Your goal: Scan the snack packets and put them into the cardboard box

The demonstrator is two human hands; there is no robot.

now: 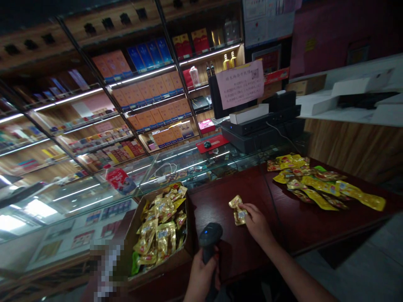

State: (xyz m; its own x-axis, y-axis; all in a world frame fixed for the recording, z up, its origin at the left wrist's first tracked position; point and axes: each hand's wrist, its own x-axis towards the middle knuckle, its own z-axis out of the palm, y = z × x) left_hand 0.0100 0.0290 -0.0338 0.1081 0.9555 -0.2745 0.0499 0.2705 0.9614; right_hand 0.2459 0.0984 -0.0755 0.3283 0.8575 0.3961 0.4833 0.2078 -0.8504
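Observation:
My left hand (pixel 201 272) is wrapped round the handle of a black barcode scanner (pixel 211 235), whose head shows a small blue light. My right hand (pixel 256 222) pinches one edge of a gold foil snack packet (pixel 238 211), a little beyond and to the right of the scanner. To the left of the scanner stands an open cardboard box (pixel 189 235) heaped with similar gold snack packets (pixel 165 239). On the right part of the dark red table (pixel 220 195) lies a loose pile of yellow and gold packets (pixel 317 186).
Behind the table runs a glass display counter (pixel 185 167) with a red jug-shaped bag (pixel 119 179), a computer mouse (pixel 207 144) on a red mat and a cash register (pixel 242 134). A cable (pixel 270 188) crosses the table. Lit shelves (pixel 147 92) of boxes line the wall.

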